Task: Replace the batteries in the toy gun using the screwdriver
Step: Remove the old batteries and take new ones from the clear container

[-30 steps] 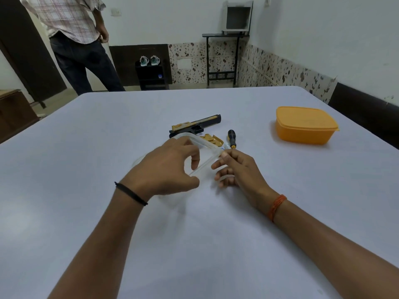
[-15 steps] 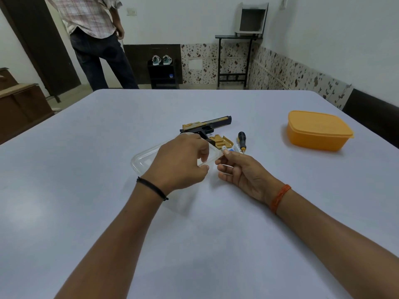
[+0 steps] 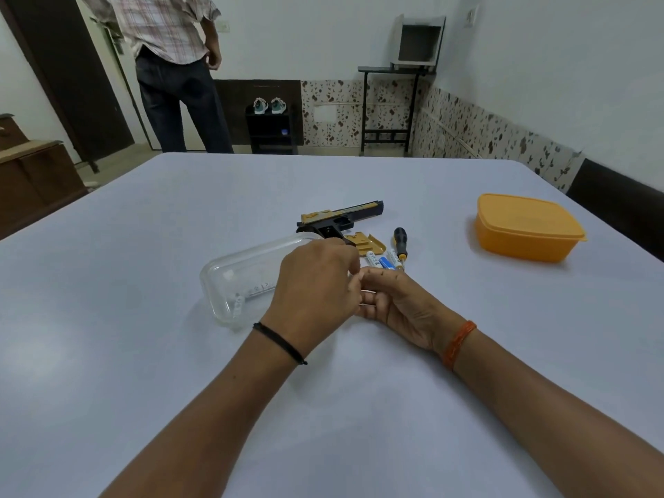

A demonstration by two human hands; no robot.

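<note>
Both hands meet mid-table (image 3: 107, 246), grips unclear: left hand (image 3: 316, 285) touching clear container (image 3: 233, 282), right hand (image 3: 399, 303) beside batteries (image 3: 382, 262).

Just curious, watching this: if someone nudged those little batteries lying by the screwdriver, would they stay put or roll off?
The batteries look like smooth cylinders lying on their sides on a flat table, so they would probably roll if pushed across their length. The screwdriver right beside them might stop them on that side. They look small, so probably easy to pinch, though perhaps slippery.
</note>
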